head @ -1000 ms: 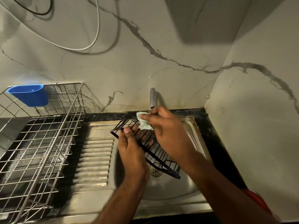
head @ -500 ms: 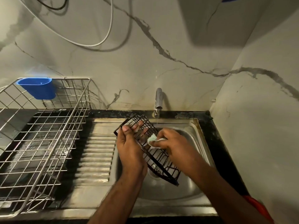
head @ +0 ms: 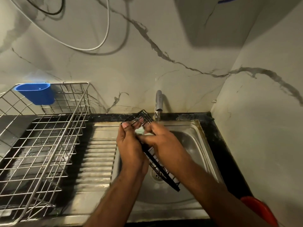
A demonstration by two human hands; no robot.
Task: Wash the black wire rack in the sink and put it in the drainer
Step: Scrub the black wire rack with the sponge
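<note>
The black wire rack [head: 161, 171] is tilted on edge over the steel sink [head: 195, 138], its far end up near the tap. My left hand [head: 129, 145] grips the rack's left side, thumb over the upper wires. My right hand [head: 161, 141] holds a pale green sponge [head: 140, 130] and presses it against the rack's upper part. The wire drainer [head: 54, 133] stands to the left on the counter.
A chrome tap [head: 158, 100] runs a thin stream of water just behind the rack. A blue plastic cup [head: 36, 93] hangs on the drainer's back rail. The ribbed draining board [head: 96, 154] lies between drainer and sink. A red object [head: 260, 210] shows at the lower right.
My right hand with the sponge has slid from the rack's middle up toward its top end, close to my left hand. The rack has turned more edge-on.
</note>
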